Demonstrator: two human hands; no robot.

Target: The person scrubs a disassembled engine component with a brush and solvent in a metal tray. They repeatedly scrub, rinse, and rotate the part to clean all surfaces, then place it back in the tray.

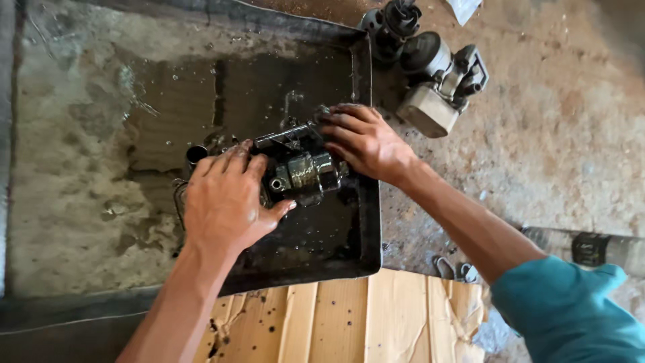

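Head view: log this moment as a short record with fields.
Left hand: gripping the oily metal part
Right hand: gripping the part's far end
Tray: dark, shallow, wet with oily liquid, under the part
Beside tray: grey mechanical assembly on the ground
Near edge: torn cardboard

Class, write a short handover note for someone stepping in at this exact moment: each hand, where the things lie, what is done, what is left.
Left hand: palm down on the near end of the oily metal part, fingers spread over it.
Right hand: gripping the part's far end.
The part sits in the black tray of dark liquid and is wet all over. A small tube stands in the tray by the left hand.
Outside the tray: a second assembly on the ground, cardboard at the near edge.
Done: the part is wetted.
Left: it is not yet out of the tray.
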